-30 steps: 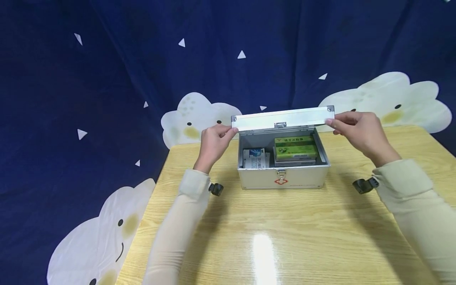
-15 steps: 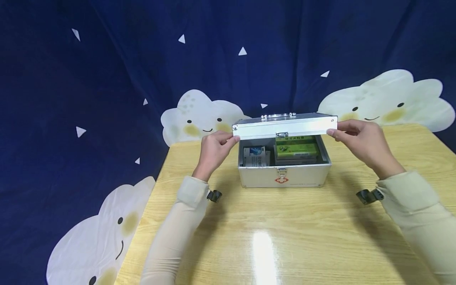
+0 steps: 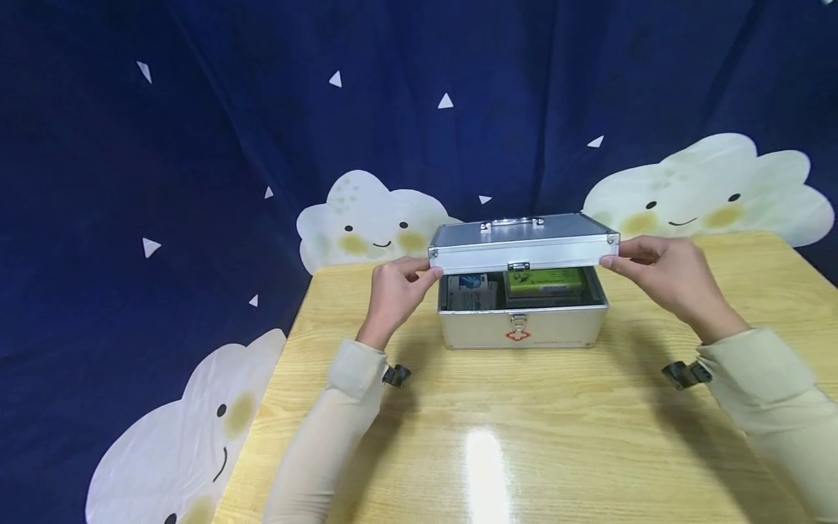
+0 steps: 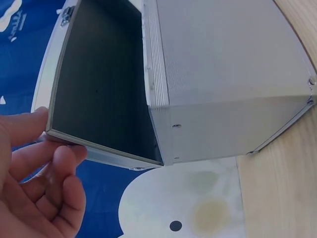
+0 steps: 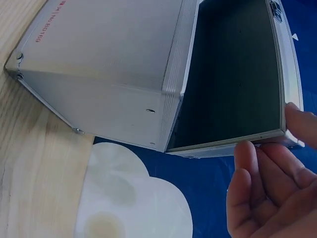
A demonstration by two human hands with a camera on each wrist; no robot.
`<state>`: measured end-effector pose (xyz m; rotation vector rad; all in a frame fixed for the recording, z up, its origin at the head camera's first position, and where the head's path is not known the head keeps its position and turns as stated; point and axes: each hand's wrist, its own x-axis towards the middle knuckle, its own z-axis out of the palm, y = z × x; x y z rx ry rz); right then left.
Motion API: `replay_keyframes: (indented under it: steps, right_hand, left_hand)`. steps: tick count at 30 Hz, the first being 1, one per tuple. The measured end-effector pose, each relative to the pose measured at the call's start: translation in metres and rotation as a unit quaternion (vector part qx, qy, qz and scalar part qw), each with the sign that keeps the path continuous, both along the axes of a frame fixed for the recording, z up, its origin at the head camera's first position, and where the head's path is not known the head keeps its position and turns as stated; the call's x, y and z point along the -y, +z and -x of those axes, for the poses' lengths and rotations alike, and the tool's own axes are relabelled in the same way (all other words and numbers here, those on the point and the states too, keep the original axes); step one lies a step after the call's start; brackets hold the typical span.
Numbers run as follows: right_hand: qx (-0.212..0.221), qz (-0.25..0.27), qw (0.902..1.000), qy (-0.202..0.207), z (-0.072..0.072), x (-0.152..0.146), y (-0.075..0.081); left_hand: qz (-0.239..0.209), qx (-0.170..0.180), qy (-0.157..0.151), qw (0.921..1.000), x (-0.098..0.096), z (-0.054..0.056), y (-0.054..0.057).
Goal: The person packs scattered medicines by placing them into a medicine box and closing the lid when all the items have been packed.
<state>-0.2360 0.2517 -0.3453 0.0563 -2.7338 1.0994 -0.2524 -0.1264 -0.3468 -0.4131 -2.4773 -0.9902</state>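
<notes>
A silver metal first-aid box point(image 3: 478, 331) with a red cross stands on the wooden table, its hinged lid point(image 3: 524, 233) tilted partway over it. My left hand point(image 3: 398, 291) pinches the lid's front left corner between thumb and fingers. At the front right corner my right hand point(image 3: 674, 280) grips the same lid. Inside, a white and blue medicine box point(image 3: 471, 291) is at the left and a green medicine box point(image 3: 546, 282) at the right, both partly covered by the lid. Both wrist views show the lid's dark underside point(image 4: 99, 79) and a gap above the box.
The pale wooden table point(image 3: 556, 422) extends in front of the box and to both sides. Behind it hangs a dark blue curtain point(image 3: 393, 87) with white clouds and triangles. A carrying handle point(image 3: 512, 223) stands on the lid and a latch point(image 3: 519, 320) on the box front.
Both hands have brought the lid's front edge down and toward me, so its top and handle now show. Less of the medicine boxes is visible; the box itself has stayed in place.
</notes>
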Motion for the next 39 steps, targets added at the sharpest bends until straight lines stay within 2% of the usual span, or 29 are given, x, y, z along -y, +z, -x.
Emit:
replay_keyframes:
  steps: [4, 11, 19, 23, 32, 36, 39]
  right_hand:
    - [0.007, -0.011, 0.9999, 0.006, 0.000, 0.000, -0.002]
    - [0.003, -0.011, 0.9999, 0.012, -0.002, 0.001, -0.003]
    - [0.020, -0.032, 0.9992, 0.014, -0.005, -0.003, -0.005]
    - [0.028, -0.034, 0.9989, 0.018, -0.007, -0.002, -0.011]
    - [0.002, -0.051, 0.9985, 0.019, -0.018, -0.001, -0.021]
    - [-0.014, -0.052, 0.9984, 0.017, -0.019, 0.000, -0.026]
    - [-0.011, -0.049, 0.9985, 0.021, -0.019, 0.002, -0.029]
  left_hand:
    - [0.009, 0.006, 0.013, 0.9999, 0.000, -0.004, -0.002]
    - [0.008, 0.016, 0.019, 0.9997, 0.000, -0.010, -0.004]
    - [0.007, 0.024, 0.023, 0.9994, -0.003, -0.013, -0.007]
    - [0.000, 0.043, 0.026, 0.9987, -0.002, -0.016, -0.011]
    - [-0.002, 0.060, 0.024, 0.9979, -0.006, -0.020, -0.023]
    - [-0.004, 0.085, 0.036, 0.9958, -0.005, -0.021, -0.026]
    - [-0.012, 0.109, 0.045, 0.9930, -0.004, -0.023, -0.027]
